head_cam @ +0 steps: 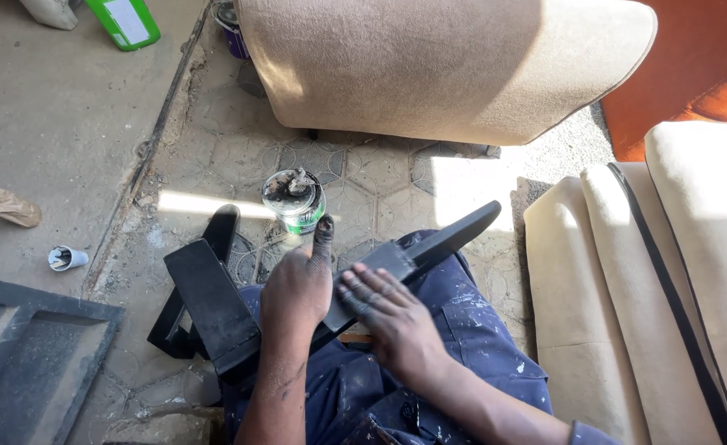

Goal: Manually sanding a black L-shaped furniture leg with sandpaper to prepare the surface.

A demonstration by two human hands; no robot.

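I count two hands on one black plastic frame (240, 317) lying across my lap. My left hand (297, 284) lies on it with a blackened fingertip stretched toward one small open tin (295, 198), green-banded, just beyond on the patterned floor; it grips nothing. My right hand (384, 309) presses flat, fingers spread, on the frame's right half. Far left lies one green bottle (124, 21) with a white rectangular label. Left, one small white cup (67, 259) lies tipped over.
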